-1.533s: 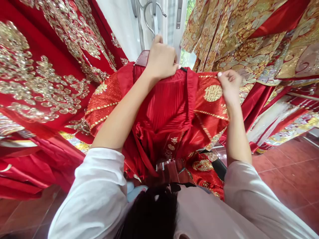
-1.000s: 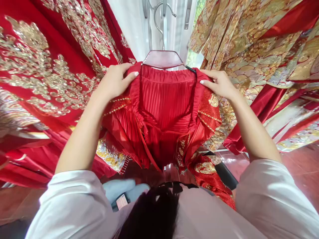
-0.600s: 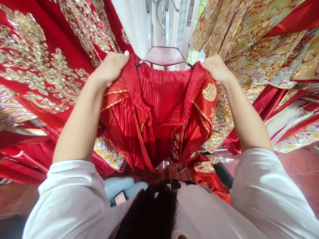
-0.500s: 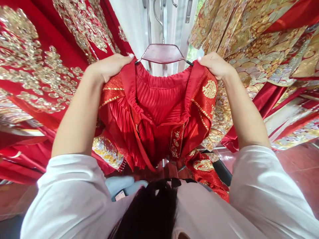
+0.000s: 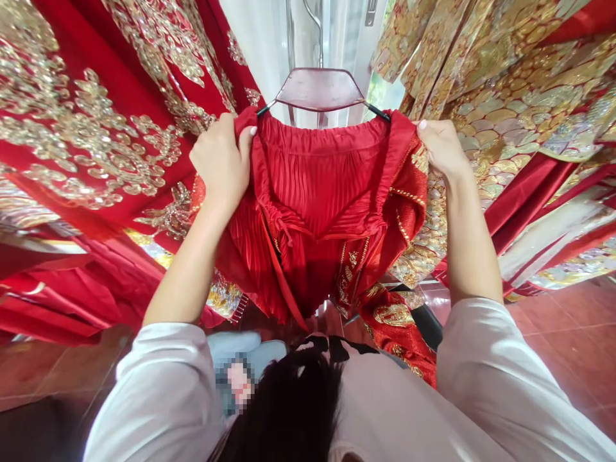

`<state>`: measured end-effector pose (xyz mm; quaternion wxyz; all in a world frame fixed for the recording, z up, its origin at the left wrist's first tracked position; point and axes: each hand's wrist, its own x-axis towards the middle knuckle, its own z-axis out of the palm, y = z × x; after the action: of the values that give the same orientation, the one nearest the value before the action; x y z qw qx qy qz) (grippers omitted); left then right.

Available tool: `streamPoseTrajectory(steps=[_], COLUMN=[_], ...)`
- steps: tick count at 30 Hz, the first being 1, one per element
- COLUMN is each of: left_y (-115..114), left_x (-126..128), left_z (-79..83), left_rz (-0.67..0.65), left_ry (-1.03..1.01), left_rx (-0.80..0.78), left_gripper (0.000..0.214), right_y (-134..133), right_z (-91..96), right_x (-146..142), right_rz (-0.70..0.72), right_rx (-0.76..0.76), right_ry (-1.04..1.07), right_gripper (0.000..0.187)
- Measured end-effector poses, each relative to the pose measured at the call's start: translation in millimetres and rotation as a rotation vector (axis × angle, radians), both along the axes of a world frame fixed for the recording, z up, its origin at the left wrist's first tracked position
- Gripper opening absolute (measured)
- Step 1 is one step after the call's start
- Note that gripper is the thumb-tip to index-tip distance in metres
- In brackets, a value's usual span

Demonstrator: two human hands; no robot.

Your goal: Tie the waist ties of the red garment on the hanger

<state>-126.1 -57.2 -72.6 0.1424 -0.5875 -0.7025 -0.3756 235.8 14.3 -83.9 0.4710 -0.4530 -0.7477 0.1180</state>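
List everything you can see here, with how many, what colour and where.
Pleated red satin skirt: one, red with gold trim, centre, hung from the hanger.
Dark red plastic hanger with metal hook: one, top centre, above the skirt.
Red embroidered gowns with gold and silver motifs: several, left side.
Gold brocade gowns: several, gold with red, right side.
Red tiled floor: lower right.
White sleeves: two, bottom.
Left hand: grip shut on the skirt's left waistband edge.
Right hand: grip shut on the skirt's right edge.
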Motion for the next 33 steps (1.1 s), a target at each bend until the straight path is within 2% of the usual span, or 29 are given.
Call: streamPoseTrajectory(steps=[2,4,7,9,10,12,14,17,22,24,26,29,31,33], left_y=[-5,-18,-52,-74,-82,-89,-88,-87,-96,-93,-85,-75,-73,-74], left_x=[0,-1,6,16,21,29,33,38,62,72,76,75,74,76], left_z=[-4.6,-10.6,-32.7,-57.4,-70.7,-93.9,-107.9,-111.8,-107.3,-109.7,-115.9,-135.7,-157.6,-184.0], left_rz=[-0.031,-0.085,-0.080,-0.027,-0.022,-0.007,-0.008,-0.050,-0.144,-0.188,-0.218,-0.252,-0.304,-0.332], left_ry=[0.028,0.077,0.131,0.115,0.100,0.052,0.016,0.037,0.103,0.110,0.091,-0.030,-0.148,-0.271], left_rx=[0.048,0.192,0.383,0.286,0.209,0.077,-0.042,-0.155,-0.170,-0.174,-0.167,-0.061,0.020,-0.006], left_gripper=[0.049,0.047,0.048,0.050,0.051,0.045,0.026,0.007,0.010,0.008,0.006,0.006,0.013,0.019], right_y=[10,1,-46,-85,-101,-124,-132,-133,-132,-125,-116,-103,-99,-99], right_z=[2.7,3.2,-12.0,-36.8,-52.1,-81.4,-100.3,-100.1,-68.1,-65.2,-70.9,-88.5,-100.7,-110.3], right_x=[2,0,-16,-33,-43,-62,-79,-103,-152,-167,-173,-167,-160,-152], right_rz=[0.001,-0.094,-0.448,-0.682,-0.735,-0.742,-0.724,-0.591,-0.287,-0.226,-0.192,-0.177,-0.191,-0.218], right_rx=[-0.090,-0.015,0.326,0.451,0.429,0.290,0.142,0.008,0.082,0.079,0.052,0.049,0.077,0.098], right_ry=[0.056,0.043,-0.014,-0.032,-0.073,-0.251,-0.420,-0.482,-0.455,-0.463,-0.467,-0.433,-0.376,-0.306], right_gripper=[0.056,0.053,0.050,0.048,0.046,0.039,0.033,0.021,0.020,0.018,0.016,0.014,0.017,0.021])
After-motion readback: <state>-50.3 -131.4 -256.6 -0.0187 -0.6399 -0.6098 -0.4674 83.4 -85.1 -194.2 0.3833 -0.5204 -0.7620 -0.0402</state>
